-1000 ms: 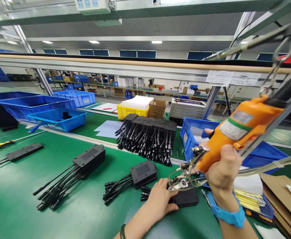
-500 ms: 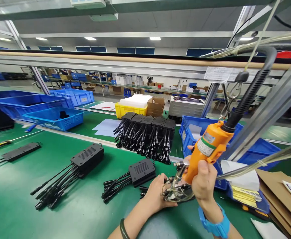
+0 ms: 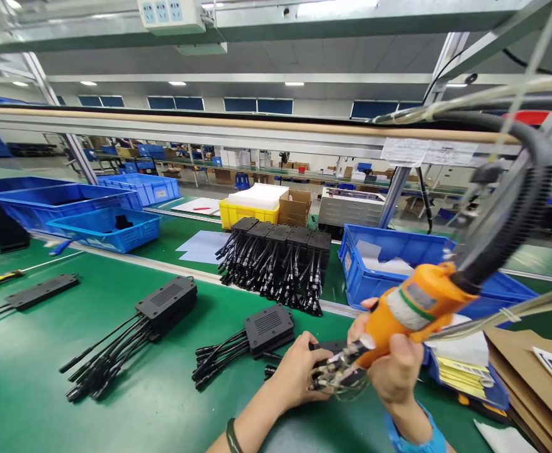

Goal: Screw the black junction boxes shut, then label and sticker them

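Left on green worktop (image 3: 162,425): cabled black stack (image 3: 169,299); then smaller stack (image 3: 270,330). Left hand (image 3: 297,372): fingers clasping left end of black unit (image 3: 333,346), flat on worktop, partly hidden. Right hand (image 3: 396,365): fingers wrapped round tilted orange tool (image 3: 398,311), lower end over unit; contact unclear. Far right: brown cardboard (image 3: 516,371).

To the left of my left hand (image 3: 299,371), near my body, the green bench (image 3: 153,421) gives me open room for passing low. Ahead of it, the grey box (image 3: 269,330) blocks, and farther the black pile (image 3: 280,264). My right hand (image 3: 396,368) has less freedom: the driver (image 3: 403,308) fills it, the hose (image 3: 516,233) curves above, and the paper tray (image 3: 464,377) stands at right
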`<state>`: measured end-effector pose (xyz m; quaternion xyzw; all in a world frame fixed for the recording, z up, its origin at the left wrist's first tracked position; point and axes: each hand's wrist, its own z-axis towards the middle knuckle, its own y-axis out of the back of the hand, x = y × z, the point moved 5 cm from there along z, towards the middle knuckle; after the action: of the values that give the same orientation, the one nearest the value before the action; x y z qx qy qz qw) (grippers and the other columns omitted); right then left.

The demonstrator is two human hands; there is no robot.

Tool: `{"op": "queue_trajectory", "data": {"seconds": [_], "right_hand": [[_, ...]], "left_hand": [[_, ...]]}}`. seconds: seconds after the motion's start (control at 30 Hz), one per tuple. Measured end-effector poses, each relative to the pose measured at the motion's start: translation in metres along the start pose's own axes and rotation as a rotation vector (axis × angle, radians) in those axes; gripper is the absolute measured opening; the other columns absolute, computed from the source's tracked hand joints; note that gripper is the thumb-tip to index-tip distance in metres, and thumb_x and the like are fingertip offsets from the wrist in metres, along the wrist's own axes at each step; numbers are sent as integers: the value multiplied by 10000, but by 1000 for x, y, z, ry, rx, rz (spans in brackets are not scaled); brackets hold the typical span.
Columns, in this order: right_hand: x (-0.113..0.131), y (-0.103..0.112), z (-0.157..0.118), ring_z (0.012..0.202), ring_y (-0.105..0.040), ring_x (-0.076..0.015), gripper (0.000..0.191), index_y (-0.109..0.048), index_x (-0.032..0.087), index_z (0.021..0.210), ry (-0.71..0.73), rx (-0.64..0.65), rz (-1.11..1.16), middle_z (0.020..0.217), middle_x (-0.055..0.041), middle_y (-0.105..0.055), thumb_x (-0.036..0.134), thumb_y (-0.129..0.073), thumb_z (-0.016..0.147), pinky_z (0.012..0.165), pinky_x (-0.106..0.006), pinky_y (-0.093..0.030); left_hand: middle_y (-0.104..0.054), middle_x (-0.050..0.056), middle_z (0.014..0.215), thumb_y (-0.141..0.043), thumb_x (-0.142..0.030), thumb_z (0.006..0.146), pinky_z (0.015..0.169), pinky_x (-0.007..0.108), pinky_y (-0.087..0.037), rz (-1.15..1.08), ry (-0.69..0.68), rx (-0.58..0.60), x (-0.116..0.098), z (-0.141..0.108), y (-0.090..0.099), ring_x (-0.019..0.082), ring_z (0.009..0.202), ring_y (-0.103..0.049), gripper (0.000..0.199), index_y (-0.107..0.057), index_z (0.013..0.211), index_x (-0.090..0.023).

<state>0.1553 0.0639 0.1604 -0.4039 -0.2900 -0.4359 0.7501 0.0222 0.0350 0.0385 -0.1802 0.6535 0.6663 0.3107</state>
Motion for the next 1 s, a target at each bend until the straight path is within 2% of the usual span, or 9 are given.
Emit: {"op": "queue_trajectory", "data": {"seconds": [0.1,0.23,0.33,0.43,0.5,0.6,0.7,0.83,1.0], "right_hand": [[29,15,23,401,-475,-171,508,-616,173,1059,-33,-125,36,526,12,-545,566,-540,746,349,-293,-406],[55,38,55,390,-463,-162,503,-645,177,1054,17,-184,-28,539,12,-542,566,-520,762,340,-289,-389],[45,54,63,385,-481,-160,504,-657,165,1074,-2,-178,-75,586,-9,-585,556,-542,777,300,-268,-343],[26,64,60,396,-499,-148,466,-666,150,1041,-12,-145,-126,633,-21,-616,533,-569,793,307,-259,-367],[14,68,56,374,-483,-138,471,-662,147,1026,0,-144,-149,610,-7,-606,542,-582,784,305,-257,-378],[2,69,50,339,-455,-125,462,-655,157,1018,13,-127,-196,596,3,-601,555,-573,798,283,-245,-354],[-5,68,46,357,-479,-133,439,-656,170,989,25,-103,-230,598,-4,-605,562,-567,814,284,-237,-351],[-9,70,43,362,-490,-134,426,-642,174,973,28,-113,-230,602,-5,-611,564,-578,815,277,-227,-346],[-8,72,41,298,-457,-123,439,-643,166,972,21,-143,-225,624,-11,-630,568,-577,808,242,-241,-339]], "left_hand": [[-504,64,1123,-830,-240,563,904,353,-478,100,-9,-138,-6,-6,30,269,1031,-539,716,-560,1226,-230],[-520,44,1058,-662,-157,644,865,348,-477,176,119,-340,5,-28,91,252,989,-561,502,-526,1120,-233],[-532,53,1006,-598,-183,708,803,356,-487,277,296,-299,28,-45,121,264,939,-580,424,-519,1124,-200],[-559,117,1099,-624,-221,729,891,424,-469,396,395,-219,44,-51,127,337,1095,-544,570,-481,1275,-148],[-516,156,1265,-664,-228,733,996,464,-418,438,340,-257,40,-45,120,360,1242,-460,679,-430,1366,-154],[-482,132,1354,-682,-213,782,1057,436,-393,399,181,-287,18,-29,96,310,1279,-444,639,-453,1378,-199],[-530,117,1320,-747,-262,794,1044,388,-424,314,86,-136,-3,-13,55,281,1226,-505,600,-526,1351,-218],[-532,164,1342,-866,-434,678,1055,418,-418,277,64,51,-11,-4,7,336,1228,-514,774,-565,1356,-213],[-548,166,1337,-824,-459,719,1039,414,-433,270,67,86,-4,0,-15,334,1199,-543,704,-586,1347,-247]]}}
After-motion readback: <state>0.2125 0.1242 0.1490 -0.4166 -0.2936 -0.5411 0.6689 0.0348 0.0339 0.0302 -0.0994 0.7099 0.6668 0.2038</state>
